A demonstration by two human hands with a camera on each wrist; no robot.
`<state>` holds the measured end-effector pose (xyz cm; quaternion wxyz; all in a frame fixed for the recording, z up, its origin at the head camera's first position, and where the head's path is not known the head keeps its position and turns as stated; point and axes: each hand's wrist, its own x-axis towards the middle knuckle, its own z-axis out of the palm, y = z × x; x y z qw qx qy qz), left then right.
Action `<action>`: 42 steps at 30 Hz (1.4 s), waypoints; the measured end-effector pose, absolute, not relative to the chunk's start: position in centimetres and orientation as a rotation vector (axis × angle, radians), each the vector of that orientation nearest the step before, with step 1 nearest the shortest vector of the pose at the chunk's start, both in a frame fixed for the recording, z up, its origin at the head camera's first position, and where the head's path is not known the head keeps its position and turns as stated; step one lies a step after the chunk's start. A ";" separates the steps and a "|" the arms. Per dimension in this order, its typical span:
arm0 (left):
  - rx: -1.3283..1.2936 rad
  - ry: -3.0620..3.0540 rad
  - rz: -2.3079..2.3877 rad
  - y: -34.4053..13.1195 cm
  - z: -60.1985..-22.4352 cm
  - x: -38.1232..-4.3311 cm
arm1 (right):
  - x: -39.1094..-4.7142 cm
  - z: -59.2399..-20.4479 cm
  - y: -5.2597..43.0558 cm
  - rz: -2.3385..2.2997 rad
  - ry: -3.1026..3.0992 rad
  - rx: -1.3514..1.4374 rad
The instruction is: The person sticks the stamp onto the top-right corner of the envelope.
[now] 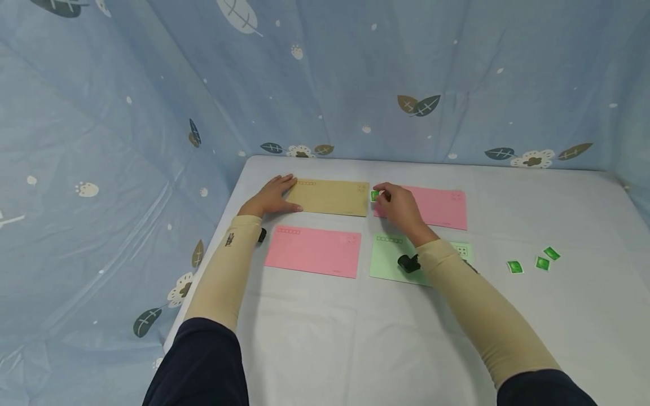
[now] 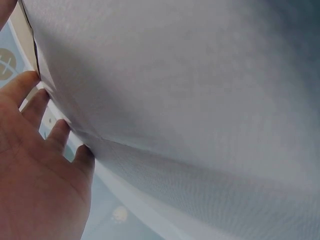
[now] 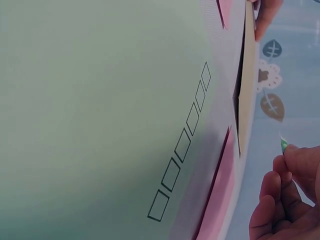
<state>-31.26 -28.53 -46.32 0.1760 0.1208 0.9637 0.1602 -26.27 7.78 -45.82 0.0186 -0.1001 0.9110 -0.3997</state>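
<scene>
**Right hand pinches a green sticker, left hand spread at a tan envelope**

From the head view, I see the left hand left of centre, its fingers extended and its thumb held wide, touching the left end of the tan envelope; it grips nothing that I can make out. The right hand pinches the green sticker near the middle of the frame, beside the tan envelope's right end and over the left end of the upper pink envelope. Below lie another pink envelope and, partly under the right forearm, a green envelope. Three loose stickers lie at the right on the white cloth.

In the left wrist view, the left hand fills the lower left, palm showing, fingers parted.

In the right wrist view, the right hand sits lower right, thumb and fingertip closed on the sticker, the other fingers curled. The left hand shows at the upper right, by the tan envelope.
</scene>
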 end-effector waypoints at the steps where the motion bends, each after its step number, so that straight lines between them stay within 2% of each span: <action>1: 0.346 2.729 0.455 -28.5 -46.3 -31.2 | -26.3 -45.9 7.7 -1.240 2.827 -0.309; 42: 0.316 2.749 0.474 -28.3 -46.6 -31.2 | -27.2 -46.7 6.9 -1.219 2.835 -0.336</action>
